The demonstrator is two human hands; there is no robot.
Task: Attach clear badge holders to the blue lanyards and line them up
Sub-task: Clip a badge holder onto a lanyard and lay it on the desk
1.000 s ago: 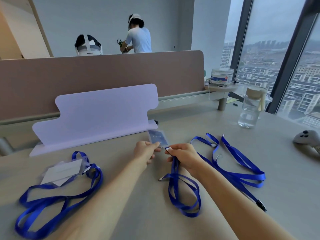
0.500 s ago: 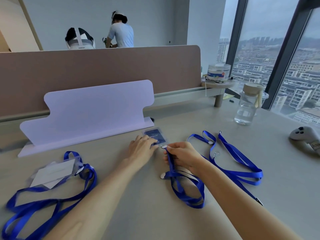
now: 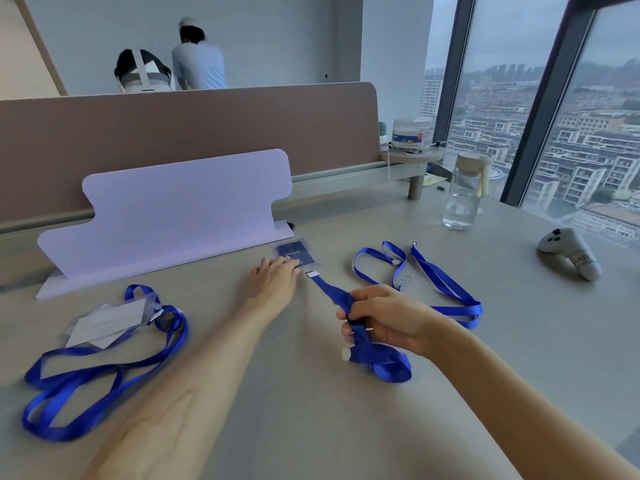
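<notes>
Since the earlier frame the right hand [image 3: 384, 318] has slid back along the lanyard [image 3: 329, 291], away from the badge holder [image 3: 297, 252], and the strap is now stretched straight between them. This hand has its fingers curled tight round the bunched strap. The rest of the loop lies crumpled on the table [image 3: 311, 427], just at 6 o'clock from the hand.

The left hand [image 3: 275, 280] lies flat with its fingers straight and close together, and the fingertips press on the near-left corner of the badge holder. The holder lies flat on the table at 1 o'clock from this hand, just before the purple stand [image 3: 180, 209]. The clip [image 3: 311, 274] touches the holder's near edge, at 3 o'clock from the left fingertips.

A second lanyard [image 3: 436, 282] lies loose at 2 o'clock from the right hand. A pile [image 3: 104, 327] of lanyards with holders is at 8 o'clock from the left hand.
</notes>
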